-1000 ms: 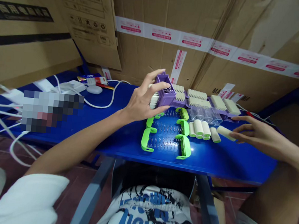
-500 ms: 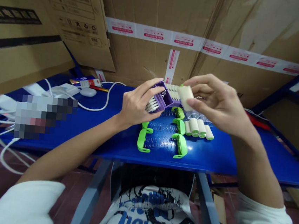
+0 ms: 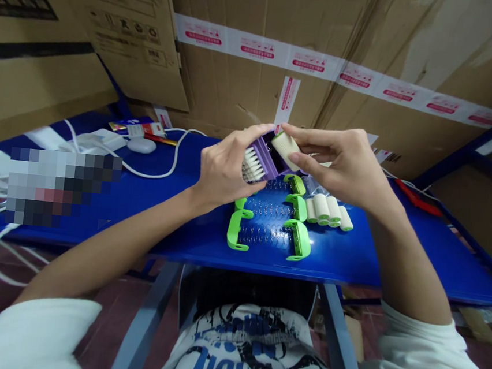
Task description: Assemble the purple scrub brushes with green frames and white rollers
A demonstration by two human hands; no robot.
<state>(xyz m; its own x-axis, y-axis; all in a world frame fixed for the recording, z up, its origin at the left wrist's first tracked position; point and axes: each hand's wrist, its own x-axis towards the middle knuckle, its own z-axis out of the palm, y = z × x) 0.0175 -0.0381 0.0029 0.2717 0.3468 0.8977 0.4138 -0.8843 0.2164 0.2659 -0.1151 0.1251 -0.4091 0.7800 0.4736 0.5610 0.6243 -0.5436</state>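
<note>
My left hand is closed around a purple brush body with white bristles, held above the blue table. My right hand pinches a cream roller and holds its end against the open top of the purple body. Below my hands lie green handle pieces with small metal springs between them, and a row of cream rollers with green ends.
Large cardboard boxes with taped seams stand behind the table. White cables, a white mouse-like item and a red-handled tool lie on the table. A blurred patch covers the left area.
My right hand picked a cream roller from the table at the right, raised it and brought it to the purple body in my left hand. The left hand turned the body slightly.
</note>
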